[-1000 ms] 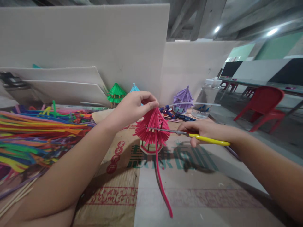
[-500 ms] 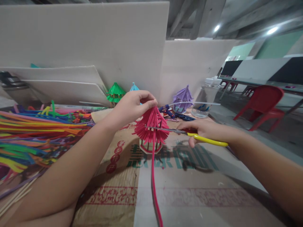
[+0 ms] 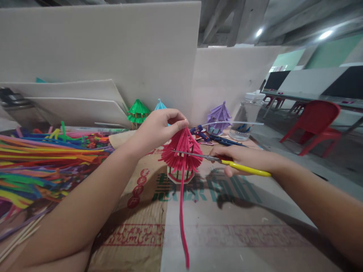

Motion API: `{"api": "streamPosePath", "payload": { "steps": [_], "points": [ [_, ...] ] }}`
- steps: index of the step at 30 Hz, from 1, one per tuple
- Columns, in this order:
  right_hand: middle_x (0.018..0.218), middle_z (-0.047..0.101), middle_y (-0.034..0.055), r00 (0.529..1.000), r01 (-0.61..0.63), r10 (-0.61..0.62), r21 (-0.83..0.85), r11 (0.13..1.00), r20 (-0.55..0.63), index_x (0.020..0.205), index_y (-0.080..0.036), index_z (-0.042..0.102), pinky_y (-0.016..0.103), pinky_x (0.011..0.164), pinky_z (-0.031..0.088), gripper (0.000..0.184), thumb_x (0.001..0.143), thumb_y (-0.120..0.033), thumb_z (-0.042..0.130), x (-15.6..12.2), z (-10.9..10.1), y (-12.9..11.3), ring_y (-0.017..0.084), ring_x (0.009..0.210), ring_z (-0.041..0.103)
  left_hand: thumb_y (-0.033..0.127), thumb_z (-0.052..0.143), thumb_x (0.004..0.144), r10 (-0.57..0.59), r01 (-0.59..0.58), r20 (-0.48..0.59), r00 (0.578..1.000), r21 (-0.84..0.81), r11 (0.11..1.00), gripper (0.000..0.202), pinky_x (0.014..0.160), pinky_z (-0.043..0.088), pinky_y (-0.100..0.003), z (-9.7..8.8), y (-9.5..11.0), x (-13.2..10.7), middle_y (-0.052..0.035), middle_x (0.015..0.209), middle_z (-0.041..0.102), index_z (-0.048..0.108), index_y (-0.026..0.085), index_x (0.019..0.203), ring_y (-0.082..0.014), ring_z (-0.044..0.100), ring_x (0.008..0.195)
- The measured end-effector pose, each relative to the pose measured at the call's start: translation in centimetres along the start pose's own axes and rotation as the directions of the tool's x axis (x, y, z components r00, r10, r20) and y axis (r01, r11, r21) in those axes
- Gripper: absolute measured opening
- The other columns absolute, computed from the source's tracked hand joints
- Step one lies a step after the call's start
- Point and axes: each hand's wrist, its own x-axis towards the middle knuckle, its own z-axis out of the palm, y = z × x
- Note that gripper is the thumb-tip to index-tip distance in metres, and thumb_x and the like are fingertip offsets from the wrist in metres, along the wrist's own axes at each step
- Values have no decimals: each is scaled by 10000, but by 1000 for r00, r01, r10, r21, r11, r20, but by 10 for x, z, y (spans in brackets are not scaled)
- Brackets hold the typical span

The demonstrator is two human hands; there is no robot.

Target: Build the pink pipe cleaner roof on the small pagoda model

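Note:
A small pavilion model (image 3: 194, 145) with a two-tiered roof of pinkish-red pipe cleaners stands upright on the table. My left hand (image 3: 167, 122) pinches its peak between thumb and fingers. A long red pipe cleaner (image 3: 182, 219) trails from the roof down towards me. My right hand (image 3: 241, 156) is closed on scissors with yellow handles (image 3: 244, 168). Their blades reach left across the front of the roof, at the upper part of the hanging strand. How far the blades are parted is hard to see.
Bundles of coloured pipe cleaners (image 3: 51, 158) lie at left. Behind stand green (image 3: 138, 111), light-blue (image 3: 160, 104) and purple (image 3: 218, 115) pavilions, a glue gun (image 3: 200, 133), dark pliers (image 3: 224, 141) and a clear bottle (image 3: 245, 117). White boards (image 3: 99, 56) rise at the back.
The scissors have shifted slightly left over the roof, with my right hand. The loose end of the red strand has swung left and its tip now shows. My left hand holds still.

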Motion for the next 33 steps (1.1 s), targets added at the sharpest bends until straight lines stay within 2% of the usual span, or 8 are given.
{"api": "streamPosePath", "payload": {
  "steps": [4,8,13,17,23,27,30,33],
  "points": [
    [1156,689,89,1000,3,-3,44,999,3,1256,-221,640,353,865,461,565,848,-611,632,1,1,2,273,993,606,372,557,916,4,-4,-1,1000,7,1000,267,739,548,-280,1,2,-1,-33,805,711,717,165,866,-168,640,772],
    [1428,581,75,1000,23,-23,95,995,1,1305,-264,632,390,979,442,536,829,-501,693,2,2,3,326,1238,550,370,563,915,14,-14,-7,1000,7,1000,259,749,548,-284,1,2,-1,-28,801,709,712,168,851,-164,639,761],
    [1490,525,60,1000,26,-25,162,986,-10,1304,-281,639,401,1054,404,500,867,-523,648,6,2,-4,324,1356,465,365,560,916,14,-14,-8,1000,0,1000,251,756,549,-291,2,2,-2,-30,799,711,711,173,854,-170,646,770],
    [1406,575,82,1000,-23,23,148,989,-5,1247,-246,668,393,999,424,530,843,-588,646,7,1,-8,325,1285,500,363,556,911,0,0,-9,1000,8,1000,253,753,553,-293,2,2,-1,-35,801,711,709,171,852,-177,647,787],
    [1032,676,64,996,-88,87,92,992,17,1145,-223,683,343,797,457,471,839,-579,644,8,4,-5,246,900,595,380,554,908,-7,7,-12,1000,6,1000,265,756,553,-293,2,0,-1,-34,808,712,713,174,860,-178,643,793],
    [1157,664,82,1000,0,-1,78,997,18,1240,-228,631,344,833,445,508,836,-535,667,4,3,2,256,959,599,369,557,911,-22,23,-21,1000,12,1000,259,745,530,-286,1,-4,2,-32,802,717,717,171,861,-176,639,775],
    [1220,655,70,996,-75,74,26,997,48,1243,-249,630,344,856,441,542,813,-577,671,-7,-8,7,290,1034,599,350,565,906,-42,43,-46,998,28,999,251,696,494,-271,-2,-7,4,-35,795,719,714,160,838,-170,630,734],
    [1067,662,56,981,-160,152,59,985,117,1191,-234,629,322,758,457,586,794,-664,627,-22,-23,18,267,919,609,342,571,901,-65,68,-71,995,46,997,241,661,459,-260,-7,-14,6,-30,787,720,713,158,838,-161,618,702]
  ]
}}
